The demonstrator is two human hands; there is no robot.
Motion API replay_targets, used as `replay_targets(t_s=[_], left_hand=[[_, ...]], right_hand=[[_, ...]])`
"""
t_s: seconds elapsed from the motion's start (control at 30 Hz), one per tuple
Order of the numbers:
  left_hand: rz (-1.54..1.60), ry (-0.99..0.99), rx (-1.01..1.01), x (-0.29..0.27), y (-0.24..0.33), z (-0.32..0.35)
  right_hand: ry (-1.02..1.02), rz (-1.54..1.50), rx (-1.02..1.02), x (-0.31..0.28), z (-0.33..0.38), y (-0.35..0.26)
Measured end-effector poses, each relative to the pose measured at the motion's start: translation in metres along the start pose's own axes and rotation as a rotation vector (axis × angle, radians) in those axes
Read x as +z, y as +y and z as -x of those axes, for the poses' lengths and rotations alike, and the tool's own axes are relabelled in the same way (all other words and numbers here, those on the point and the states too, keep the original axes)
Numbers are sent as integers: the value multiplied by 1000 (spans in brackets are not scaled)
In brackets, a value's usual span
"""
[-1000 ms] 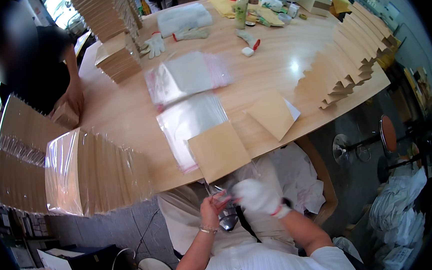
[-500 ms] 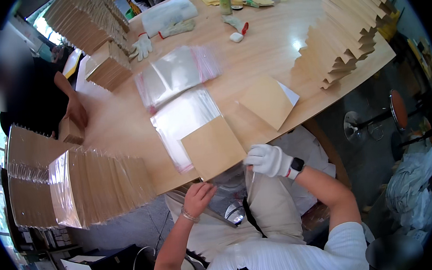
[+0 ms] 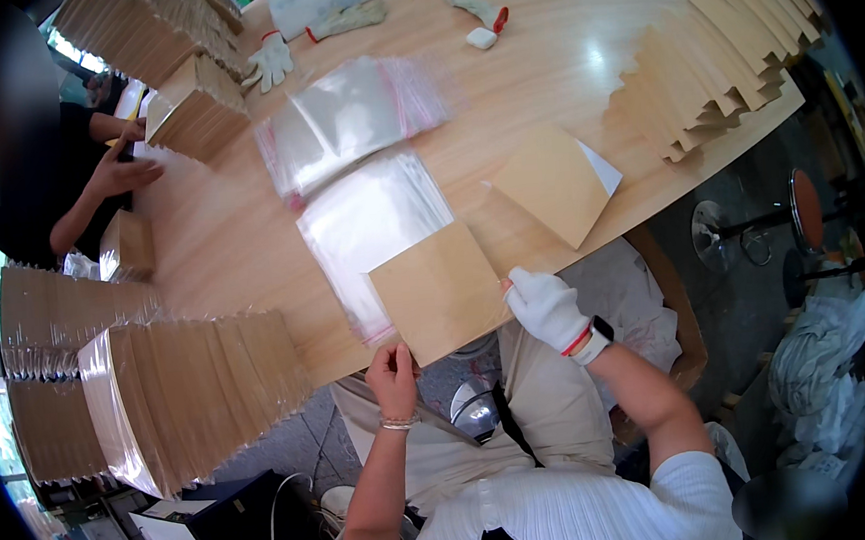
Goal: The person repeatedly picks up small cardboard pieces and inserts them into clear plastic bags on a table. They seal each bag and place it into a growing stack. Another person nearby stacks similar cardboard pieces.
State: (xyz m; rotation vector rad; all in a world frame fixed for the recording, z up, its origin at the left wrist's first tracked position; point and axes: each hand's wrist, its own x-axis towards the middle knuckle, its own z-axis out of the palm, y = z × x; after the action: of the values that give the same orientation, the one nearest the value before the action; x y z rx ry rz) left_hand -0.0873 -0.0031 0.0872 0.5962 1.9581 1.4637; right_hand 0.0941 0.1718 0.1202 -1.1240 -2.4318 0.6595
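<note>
A flat brown cardboard piece (image 3: 439, 295) lies at the table's near edge, overlapping a pile of clear plastic bags (image 3: 373, 202). Clear film seems to surround it, though this is faint. My bare left hand (image 3: 392, 378), with a bracelet at the wrist, pinches its lower left corner. At the right edge of the same piece, my right hand (image 3: 545, 307), in a white glove, has its fingers closed. Right of it rests another brown cardboard piece (image 3: 557, 186) with a white corner showing. Behind the pile lie more clear bags with pink edges (image 3: 342, 121).
Bagged brown pieces (image 3: 200, 387) stand in a row at the left, with stacks (image 3: 141, 45) farther back. Fanned brown pieces (image 3: 709, 60) fill the right side. Loose gloves (image 3: 272, 60) lie at the back. Across the left side, a co-worker's hands (image 3: 120, 171) are raised. A stool (image 3: 804, 209) stands right.
My hands have moved up to the brown piece's near edge, and the clear film that hung below it no longer shows there. The co-worker's hands have lifted off a small brown stack.
</note>
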Motion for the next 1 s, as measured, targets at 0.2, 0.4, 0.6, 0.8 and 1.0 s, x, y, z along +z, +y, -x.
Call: replay_targets(t_s=[0.2,0.4,0.6,0.8,1.0], left_hand=[[-656,26,205,-6,-6,-6],[294,-82,-321,1,13,1],[-164,-63,379,-5,25,-6],[-319,-50,458,-101,202,80],[-141,224,563,-260,286,74]], right_hand=[[-35,230,154,-5,6,-8],[-175,0,284,-19,-3,-11],[-161,-424,235,-24,10,-25],[-45,-939,-189,-46,2,-109],[-312,-1191,-507,-74,-54,-305]])
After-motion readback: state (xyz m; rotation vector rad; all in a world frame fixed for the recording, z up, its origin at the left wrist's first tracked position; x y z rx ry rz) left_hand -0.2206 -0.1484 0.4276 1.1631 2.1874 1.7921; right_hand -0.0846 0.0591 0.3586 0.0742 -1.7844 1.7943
